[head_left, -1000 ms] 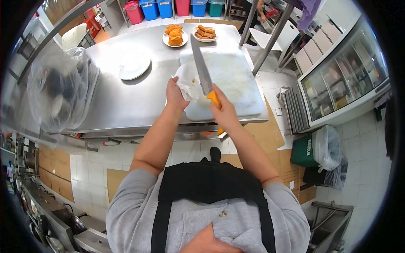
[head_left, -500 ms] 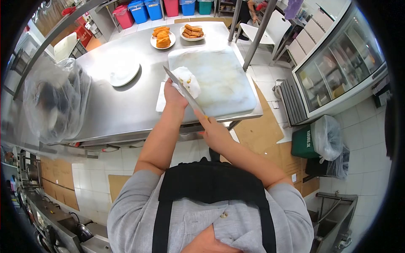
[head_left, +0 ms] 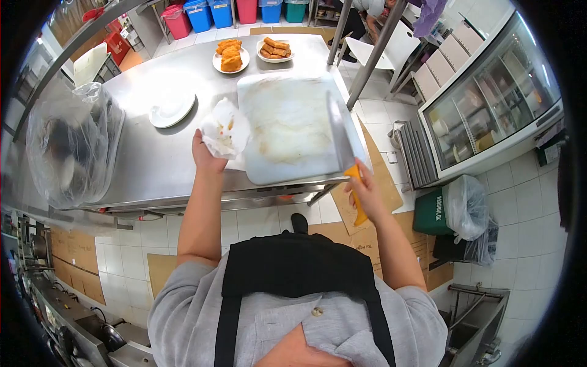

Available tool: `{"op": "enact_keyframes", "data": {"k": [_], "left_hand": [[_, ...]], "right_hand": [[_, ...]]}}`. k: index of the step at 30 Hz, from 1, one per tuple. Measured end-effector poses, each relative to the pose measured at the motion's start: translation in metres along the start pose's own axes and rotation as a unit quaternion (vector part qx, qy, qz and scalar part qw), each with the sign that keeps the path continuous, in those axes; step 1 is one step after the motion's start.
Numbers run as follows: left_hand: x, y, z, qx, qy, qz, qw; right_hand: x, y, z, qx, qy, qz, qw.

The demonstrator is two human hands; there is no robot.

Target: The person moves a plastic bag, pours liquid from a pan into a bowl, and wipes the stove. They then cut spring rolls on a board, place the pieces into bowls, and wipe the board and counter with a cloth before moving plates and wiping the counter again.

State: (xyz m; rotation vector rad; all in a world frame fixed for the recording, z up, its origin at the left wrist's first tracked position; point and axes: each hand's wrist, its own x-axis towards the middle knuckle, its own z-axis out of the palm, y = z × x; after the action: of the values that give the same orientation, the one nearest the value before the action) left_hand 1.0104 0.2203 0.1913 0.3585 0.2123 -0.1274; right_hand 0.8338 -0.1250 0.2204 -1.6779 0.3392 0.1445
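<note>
My left hand [head_left: 210,155] grips a white paper towel [head_left: 215,131] with brown crumbs and stains on it, held over the steel table left of the cutting board. In my right hand [head_left: 365,191] is a knife [head_left: 351,166] by its yellow handle. Its long blade points away from me above the board's right edge, slightly blurred. The white cutting board [head_left: 287,131] has faint brownish smears. Behind it stand a plate of golden fried pieces [head_left: 230,60] and a plate of browned fried rolls [head_left: 275,49].
Stacked white plates [head_left: 172,110] sit on the steel table [head_left: 137,144]. A plastic-wrapped bundle [head_left: 73,147] occupies its left end. Metal posts [head_left: 376,55] rise at the right. Beyond are a glass-door fridge [head_left: 489,98], a green bin [head_left: 431,213] and another person [head_left: 367,9].
My right hand has swung right with the knife, away from the towel. My left hand has moved left with the towel, off the board. The other person shows more at the back.
</note>
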Motion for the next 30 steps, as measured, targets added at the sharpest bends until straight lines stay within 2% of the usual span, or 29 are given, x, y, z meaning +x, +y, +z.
{"op": "enact_keyframes", "data": {"k": [3, 4, 7, 10, 14, 17, 20, 22, 23, 26, 30], "left_hand": [[-0.008, 0.005, -0.002, 0.034, 0.011, 0.033, 0.999], [-0.01, 0.006, 0.001, 0.041, 0.039, 0.028, 0.998], [0.009, 0.015, -0.051, -0.012, -0.242, -0.031, 0.97], [0.004, 0.012, -0.034, -0.033, -0.026, -0.039, 0.998], [0.004, 0.008, -0.023, -0.044, 0.059, 0.011, 0.997], [-0.013, 0.012, -0.009, -0.024, 0.056, 0.01, 0.998], [-0.007, 0.018, -0.038, -0.005, -0.007, 0.038, 0.999], [0.004, 0.022, -0.059, -0.017, 0.063, -0.001, 0.998], [0.002, 0.025, -0.059, -0.023, 0.099, -0.019, 0.995], [-0.015, 0.016, -0.044, 0.06, 0.101, 0.064, 0.991], [-0.015, 0.032, -0.063, -0.005, 0.069, 0.053, 0.996]], "right_hand": [[0.036, 0.008, -0.016, 0.072, 0.04, 0.019, 0.996], [0.045, 0.011, -0.018, 0.085, 0.037, 0.023, 0.995], [0.056, 0.01, -0.001, 0.085, 0.027, 0.027, 0.996], [0.055, 0.003, 0.028, 0.029, -0.039, 0.044, 0.998], [0.057, -0.004, 0.036, 0.073, -0.158, 0.073, 0.982], [0.065, -0.017, 0.014, 0.032, -0.067, 0.073, 0.995], [0.101, -0.005, -0.021, 0.055, -0.01, 0.046, 0.997], [0.114, -0.002, -0.017, 0.04, -0.006, 0.038, 0.998], [0.114, -0.004, -0.004, 0.022, -0.035, 0.036, 0.998], [0.104, -0.014, 0.034, -0.026, -0.134, 0.044, 0.99], [0.097, -0.027, 0.034, -0.044, -0.243, 0.079, 0.966]]}}
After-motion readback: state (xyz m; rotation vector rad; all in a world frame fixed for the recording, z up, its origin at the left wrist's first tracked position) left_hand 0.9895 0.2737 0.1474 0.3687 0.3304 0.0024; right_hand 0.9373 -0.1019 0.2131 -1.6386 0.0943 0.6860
